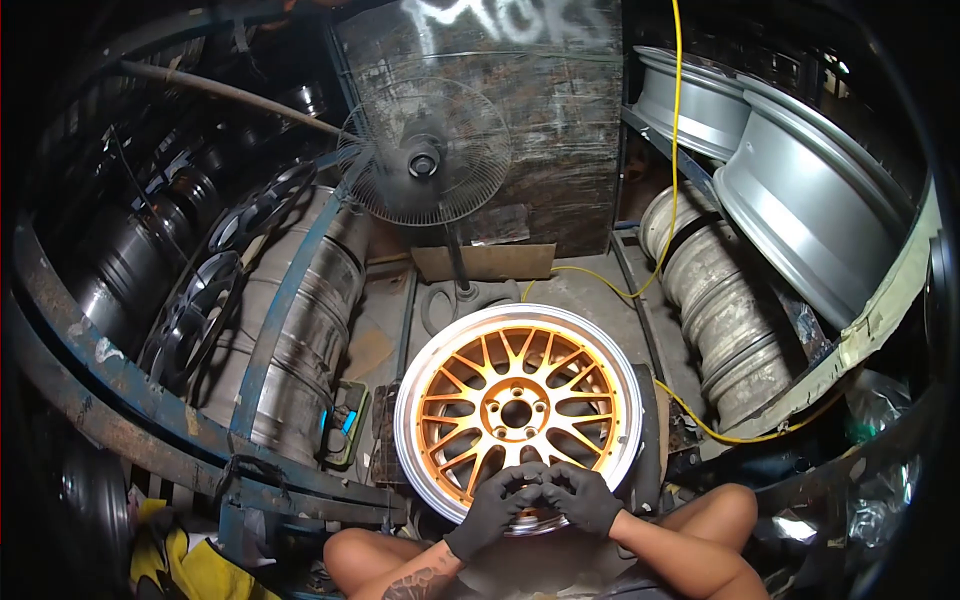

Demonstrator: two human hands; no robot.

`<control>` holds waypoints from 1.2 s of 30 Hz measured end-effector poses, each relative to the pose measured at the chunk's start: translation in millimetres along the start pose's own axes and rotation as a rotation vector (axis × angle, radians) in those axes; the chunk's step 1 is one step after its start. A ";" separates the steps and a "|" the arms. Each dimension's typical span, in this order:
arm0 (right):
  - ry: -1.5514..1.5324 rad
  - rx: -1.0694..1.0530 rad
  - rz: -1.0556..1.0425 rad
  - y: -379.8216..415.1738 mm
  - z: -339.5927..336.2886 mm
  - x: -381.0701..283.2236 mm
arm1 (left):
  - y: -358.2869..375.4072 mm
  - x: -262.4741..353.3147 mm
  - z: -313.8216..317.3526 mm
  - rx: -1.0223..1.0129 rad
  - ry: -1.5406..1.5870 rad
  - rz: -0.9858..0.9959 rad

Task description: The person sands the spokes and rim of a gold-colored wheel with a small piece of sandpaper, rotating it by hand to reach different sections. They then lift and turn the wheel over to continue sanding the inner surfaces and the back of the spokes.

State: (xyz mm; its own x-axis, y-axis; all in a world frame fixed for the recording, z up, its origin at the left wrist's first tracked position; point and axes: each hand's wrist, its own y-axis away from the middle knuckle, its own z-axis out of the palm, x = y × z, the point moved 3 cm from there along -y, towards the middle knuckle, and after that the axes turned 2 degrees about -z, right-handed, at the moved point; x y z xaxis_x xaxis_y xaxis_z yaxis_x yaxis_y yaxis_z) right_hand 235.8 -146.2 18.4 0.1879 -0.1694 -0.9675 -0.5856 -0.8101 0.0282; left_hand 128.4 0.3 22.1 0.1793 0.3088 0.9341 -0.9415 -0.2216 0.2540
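Gold-spoked wheel (515, 437) sits at the lower centre of the frame, face up toward the viewer, its pale metal lip all round and its hub hole open in the middle. What bears it from below is mostly hidden.

Both hands meet at its near edge. The dark-gloved left hand (490, 510) comes in from the bottom left and the dark-gloved right hand (588, 497) from the bottom right, fingers bent and tips close together over the lowest spokes. Neither grip is visibly clasping the rim; whether something small is pinched between the fingertips, or the hands simply touch each other, I cannot tell.

Judging by this pose, the step in hand is close two-handed work, or a pause in it, at the near side of the wheel. Any move on the wheel itself would call for parting the fingers and setting a palm on the lip, away from the coloured spokes.

A fan (424, 163) stands beyond, at upper centre; a yellow cable (679, 60) hangs right of it, and a large silver rim (810, 200) rests at upper right.
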 end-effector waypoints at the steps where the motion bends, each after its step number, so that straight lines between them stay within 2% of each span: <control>1: 0.071 0.006 -0.019 1.2 -1.2 -8.6 | -2.0 -5.6 -4.0 0.023 0.009 -0.007; 4: 0.256 0.047 -0.110 -0.3 -4.3 -21.8 | -3.8 -12.6 -8.0 0.082 0.087 -0.029; 5: 0.311 0.057 -0.140 1.6 -3.6 -24.0 | -7.3 -23.7 -12.7 0.109 0.064 0.020; 6: 0.286 0.100 -0.159 1.5 -2.9 -24.3 | -7.9 -20.3 -16.3 0.111 -0.054 -0.010; 8: 0.277 0.153 -0.148 -1.2 -3.5 -26.6 | -7.2 -13.4 -14.4 0.120 -0.033 -0.021; 12: 0.193 0.167 -0.063 -12.0 -3.1 -15.9 | -11.3 -0.8 -5.0 0.097 0.145 0.070; 16: 0.017 0.156 -0.033 -15.9 -1.8 -11.9 | -13.9 -5.0 -10.6 -0.002 0.225 0.040; 18: 0.039 0.161 -0.015 -15.2 -5.2 -13.7 | -17.2 -9.0 -7.2 -0.076 0.457 0.093; 19: -0.029 0.135 0.073 -14.6 -6.9 -16.6 | -15.4 -9.1 -8.5 -0.053 0.427 0.058; 26: -0.035 0.106 0.030 -14.1 -9.1 -10.1 | -14.0 -0.8 -18.5 0.051 0.134 -0.034; 30: -0.104 0.101 0.023 -16.4 -5.0 3.7 | -11.5 6.0 -11.2 0.117 0.072 0.006; 33: -0.125 0.109 -0.013 -19.0 -2.6 14.6 | -16.6 -5.1 -18.2 0.089 0.030 0.005; 36: -0.066 0.048 0.078 -19.0 -4.9 5.6 | -19.6 4.3 -15.8 0.053 -0.049 0.062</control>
State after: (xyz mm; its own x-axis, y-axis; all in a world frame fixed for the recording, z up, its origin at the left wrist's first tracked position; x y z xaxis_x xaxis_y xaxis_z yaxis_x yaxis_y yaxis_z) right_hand 251.9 -134.5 13.6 0.0889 -0.1927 -0.9772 -0.6341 -0.7676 0.0937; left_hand 143.1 20.6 17.1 0.1367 0.2476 0.9592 -0.9348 -0.2881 0.2076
